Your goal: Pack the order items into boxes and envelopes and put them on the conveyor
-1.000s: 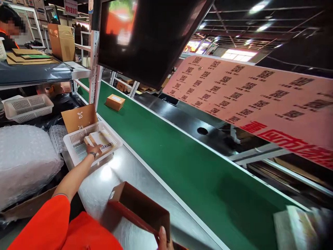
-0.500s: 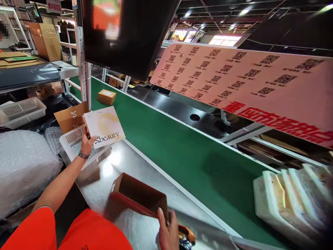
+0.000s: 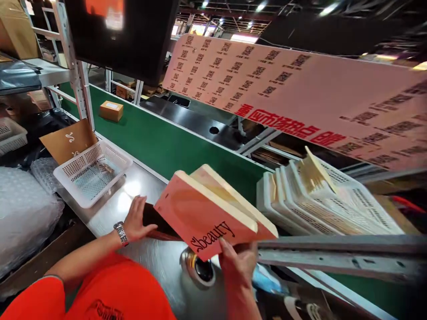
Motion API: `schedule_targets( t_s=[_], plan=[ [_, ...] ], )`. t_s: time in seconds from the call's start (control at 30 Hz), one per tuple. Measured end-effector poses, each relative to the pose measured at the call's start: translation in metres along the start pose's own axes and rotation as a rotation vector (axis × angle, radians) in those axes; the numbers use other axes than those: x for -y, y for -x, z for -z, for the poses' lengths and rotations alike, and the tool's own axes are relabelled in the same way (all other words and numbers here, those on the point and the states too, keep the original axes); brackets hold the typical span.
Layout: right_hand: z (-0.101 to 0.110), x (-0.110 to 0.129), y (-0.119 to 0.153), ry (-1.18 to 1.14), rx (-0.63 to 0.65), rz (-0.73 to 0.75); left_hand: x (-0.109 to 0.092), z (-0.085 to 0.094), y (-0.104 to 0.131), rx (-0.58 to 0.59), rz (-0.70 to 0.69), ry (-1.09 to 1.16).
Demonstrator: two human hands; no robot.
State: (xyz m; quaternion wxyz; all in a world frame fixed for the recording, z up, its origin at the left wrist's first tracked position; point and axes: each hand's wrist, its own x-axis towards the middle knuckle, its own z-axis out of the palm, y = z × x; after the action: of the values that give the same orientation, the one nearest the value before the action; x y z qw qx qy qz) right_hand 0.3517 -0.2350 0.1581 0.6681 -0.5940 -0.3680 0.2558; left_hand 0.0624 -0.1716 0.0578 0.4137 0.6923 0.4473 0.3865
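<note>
Two flat cartons printed "Sbeauty" (image 3: 203, 209) lie one against the other in my right hand (image 3: 238, 262), tilted over an open brown cardboard box (image 3: 162, 229). The thumb presses on the front carton near its lettering. My left hand (image 3: 136, 222), with a metal watch at the wrist, grips the left end of the box, thumb along its near side and fingers up at the end. The cartons hide most of the box. Just below them a tape roll (image 3: 200, 269) sits on the steel table (image 3: 160, 275).
A white plastic basket (image 3: 90, 178) with small items stands at the left, by a brown flap (image 3: 70, 140) and bubble wrap (image 3: 26, 213). Behind runs a green conveyor (image 3: 160, 146) carrying a small carton (image 3: 111, 111). Stacked baskets (image 3: 300, 200) and a metal rail (image 3: 333, 253) are at the right.
The cartons have moved from my left hand over the basket to my right hand above the box. My left hand has come to the box, which my right hand has released. The view has swung right.
</note>
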Motion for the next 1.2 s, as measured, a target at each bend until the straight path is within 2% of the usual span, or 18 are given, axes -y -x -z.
schedule_targets(
  t_s=[0.07, 0.13, 0.2, 0.27, 0.37, 0.53, 0.67, 0.73, 0.8, 0.9, 0.97, 1.03, 1.1, 1.2],
  plan=[
    [0.022, 0.001, -0.007, 0.204, 0.129, 0.16, 0.026, 0.002, 0.003, -0.051, 0.075, -0.061],
    [0.032, 0.007, -0.011, 0.427, 0.308, 0.322, 0.045, -0.001, 0.001, -0.043, 0.114, -0.065],
    [0.033, 0.017, -0.014, 0.616, 0.472, 0.458, 0.054, -0.006, -0.007, -0.045, 0.107, -0.075],
    [0.032, 0.028, -0.017, 0.721, 0.611, 0.535, 0.058, -0.01, -0.018, -0.052, 0.087, -0.077],
    [0.032, 0.04, -0.023, 0.781, 0.724, 0.548, 0.058, -0.011, -0.031, -0.028, 0.091, -0.06],
    [0.025, 0.055, -0.032, 0.9, 0.801, 0.534, 0.055, -0.012, -0.033, -0.01, 0.136, -0.02],
    [-0.006, 0.06, -0.037, 1.012, 0.985, 0.43, 0.052, -0.013, -0.033, 0.011, 0.166, 0.021],
    [-0.029, 0.052, -0.035, 1.091, 1.078, 0.349, 0.051, -0.013, -0.035, 0.046, 0.165, 0.036],
    [-0.052, 0.034, -0.03, 1.188, 1.145, 0.277, 0.05, -0.014, -0.035, 0.067, 0.143, 0.038],
    [-0.074, -0.006, -0.023, 1.309, 1.194, 0.263, 0.048, -0.015, -0.034, 0.083, 0.119, 0.035],
    [-0.074, -0.032, -0.022, 1.315, 1.21, 0.211, 0.046, -0.016, -0.032, 0.098, 0.118, 0.049],
    [-0.061, -0.052, -0.023, 1.254, 1.188, 0.113, 0.045, -0.015, -0.029, 0.12, 0.099, 0.058],
    [-0.04, -0.066, -0.024, 1.131, 1.111, 0.089, 0.046, -0.009, -0.029, 0.144, 0.067, 0.051],
    [-0.007, -0.083, -0.017, 0.908, 0.844, 0.126, 0.057, 0.021, -0.047, 0.074, 0.072, -0.022]
  ],
)
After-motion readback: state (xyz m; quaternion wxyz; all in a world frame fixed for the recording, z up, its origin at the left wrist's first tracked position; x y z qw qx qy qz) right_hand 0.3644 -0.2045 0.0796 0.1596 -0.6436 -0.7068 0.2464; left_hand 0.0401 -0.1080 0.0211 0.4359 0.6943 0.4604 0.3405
